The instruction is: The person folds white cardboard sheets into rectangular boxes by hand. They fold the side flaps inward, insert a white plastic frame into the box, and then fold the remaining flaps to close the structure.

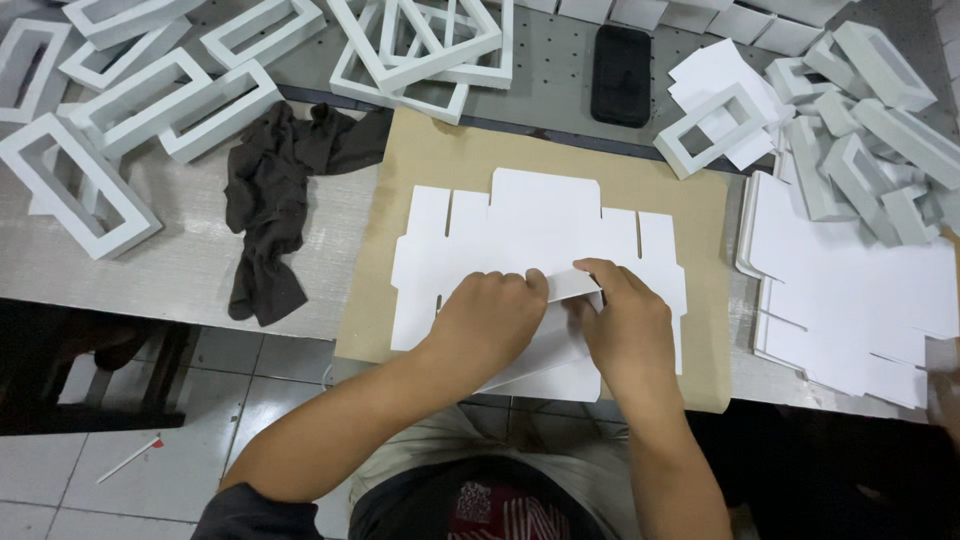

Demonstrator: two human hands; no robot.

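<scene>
A flat white die-cut cardboard blank lies on a brown cardboard sheet on the metal table. My left hand presses on the blank's near part, thumb and fingers pinching a folded flap. My right hand sits right beside it, fingers on the same raised flap, with the near panel bent up under both hands.
A stack of white blanks lies at the right. Folded white frame-shaped boxes pile up at the left, back and right. A dark cloth lies left of the brown sheet. A black phone rests at the back.
</scene>
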